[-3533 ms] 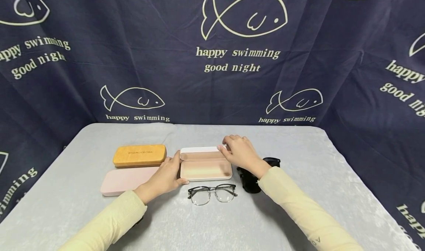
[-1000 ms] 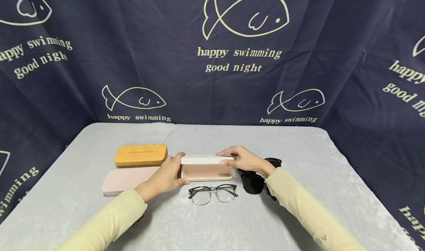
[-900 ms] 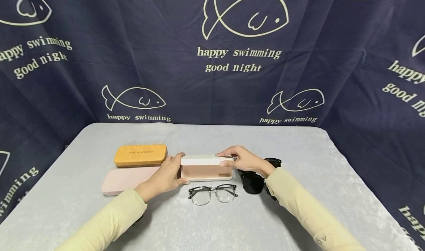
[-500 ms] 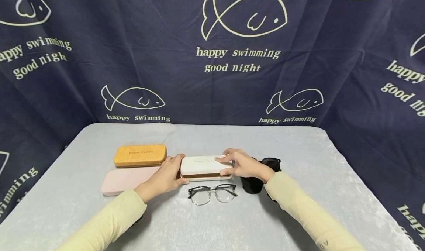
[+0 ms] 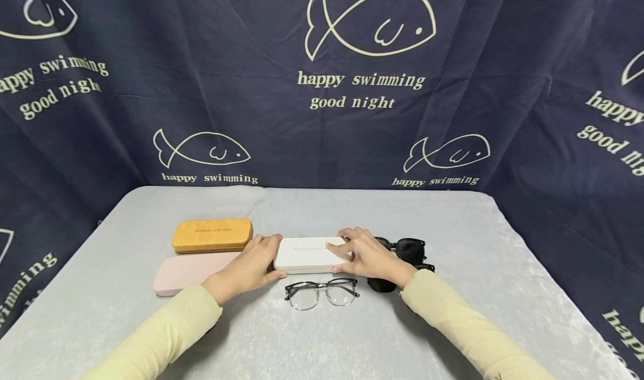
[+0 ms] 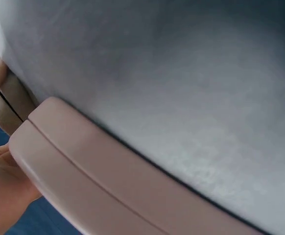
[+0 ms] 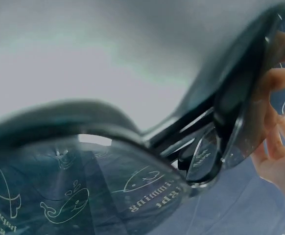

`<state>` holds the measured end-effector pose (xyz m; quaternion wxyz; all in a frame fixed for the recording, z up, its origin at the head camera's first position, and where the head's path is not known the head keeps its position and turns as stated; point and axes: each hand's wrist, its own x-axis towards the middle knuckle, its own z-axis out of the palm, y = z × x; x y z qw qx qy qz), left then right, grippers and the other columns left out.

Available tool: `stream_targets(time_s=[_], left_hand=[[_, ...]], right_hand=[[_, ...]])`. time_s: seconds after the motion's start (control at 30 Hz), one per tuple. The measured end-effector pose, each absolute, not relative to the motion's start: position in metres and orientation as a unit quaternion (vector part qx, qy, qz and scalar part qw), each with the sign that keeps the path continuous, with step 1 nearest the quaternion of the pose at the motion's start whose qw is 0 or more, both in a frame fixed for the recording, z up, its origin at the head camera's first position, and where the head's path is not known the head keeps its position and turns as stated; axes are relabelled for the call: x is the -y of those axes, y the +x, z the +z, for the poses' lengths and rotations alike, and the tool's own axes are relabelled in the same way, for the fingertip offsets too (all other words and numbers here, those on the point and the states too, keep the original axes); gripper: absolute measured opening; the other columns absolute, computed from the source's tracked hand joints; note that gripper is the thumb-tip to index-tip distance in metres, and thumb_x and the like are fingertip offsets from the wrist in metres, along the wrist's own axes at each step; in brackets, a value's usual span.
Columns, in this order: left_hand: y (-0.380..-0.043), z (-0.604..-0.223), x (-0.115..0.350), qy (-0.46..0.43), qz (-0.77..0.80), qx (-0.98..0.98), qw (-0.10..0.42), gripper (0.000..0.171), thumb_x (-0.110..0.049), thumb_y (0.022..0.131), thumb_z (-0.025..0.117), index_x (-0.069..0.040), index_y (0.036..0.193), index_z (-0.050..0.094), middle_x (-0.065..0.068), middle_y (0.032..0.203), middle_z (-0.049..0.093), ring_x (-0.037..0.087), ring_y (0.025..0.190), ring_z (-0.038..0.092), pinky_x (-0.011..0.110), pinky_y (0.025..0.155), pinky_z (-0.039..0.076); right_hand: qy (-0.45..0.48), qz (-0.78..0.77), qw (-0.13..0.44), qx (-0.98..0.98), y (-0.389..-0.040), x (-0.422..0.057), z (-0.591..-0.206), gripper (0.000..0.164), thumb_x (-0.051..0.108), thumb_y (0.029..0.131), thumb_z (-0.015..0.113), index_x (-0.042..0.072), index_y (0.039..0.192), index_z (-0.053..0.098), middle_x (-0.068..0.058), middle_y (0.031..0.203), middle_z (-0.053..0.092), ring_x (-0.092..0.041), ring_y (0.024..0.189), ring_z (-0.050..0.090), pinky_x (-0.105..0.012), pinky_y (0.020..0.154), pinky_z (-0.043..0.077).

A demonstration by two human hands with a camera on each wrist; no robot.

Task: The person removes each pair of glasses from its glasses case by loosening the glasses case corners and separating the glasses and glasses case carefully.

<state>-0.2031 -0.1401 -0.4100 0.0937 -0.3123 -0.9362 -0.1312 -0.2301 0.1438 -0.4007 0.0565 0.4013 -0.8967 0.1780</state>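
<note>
A white glasses case (image 5: 302,257) lies closed in the middle of the table in the head view, with lettering on its lid. My left hand (image 5: 250,267) holds its left end, thumb at the front corner and fingers behind. At the right end my right hand (image 5: 371,258) grips it, with a fingertip on the lid and the thumb at the front edge. Directly in front of the case lie clear-lensed eyeglasses (image 5: 322,285) with a dark upper frame. The inside of the case is hidden. In the left wrist view, my left hand (image 6: 5,191) appears beyond a pink case.
Left of the hands are a pink glasses case (image 5: 188,272), partly behind my left hand, and an orange one (image 5: 212,234) farther back. Black sunglasses (image 5: 411,250) lie beside my right wrist and partly under it; their lenses (image 7: 79,191) fill much of the right wrist view.
The white case's lid has swung forward and down from standing open to closed. My right hand has come down and toward me with it; my left hand has stayed at the left end.
</note>
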Motion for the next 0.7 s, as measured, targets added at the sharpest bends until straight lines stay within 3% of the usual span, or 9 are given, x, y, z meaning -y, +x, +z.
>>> stream_targets(time_s=[0.33,0.7], left_hand=[[-0.203,-0.404,0.138,-0.302,-0.121,0.942,0.079,0.07,-0.036,0.071,0.076,0.003,0.121,0.044,0.011,0.106,0.063,0.029,0.093,0.053,0.042,0.089,0.039],[-0.199,-0.394,0.143,-0.287,-0.12,0.95,0.006,0.078,-0.032,0.074,0.075,0.002,0.132,0.036,0.014,0.12,0.057,0.03,0.102,0.051,0.046,0.094,0.038]], right_hand=[[0.406,0.13,0.102,0.899,-0.228,-0.145,-0.402,0.055,0.045,0.071,0.073,0.021,0.119,0.062,-0.013,0.117,0.06,-0.026,0.106,0.054,-0.043,0.09,0.038],[0.418,0.069,0.103,0.9,-0.226,-0.149,-0.398,0.054,0.049,0.078,0.065,0.025,0.126,0.057,-0.008,0.121,0.058,-0.023,0.109,0.054,-0.041,0.09,0.039]])
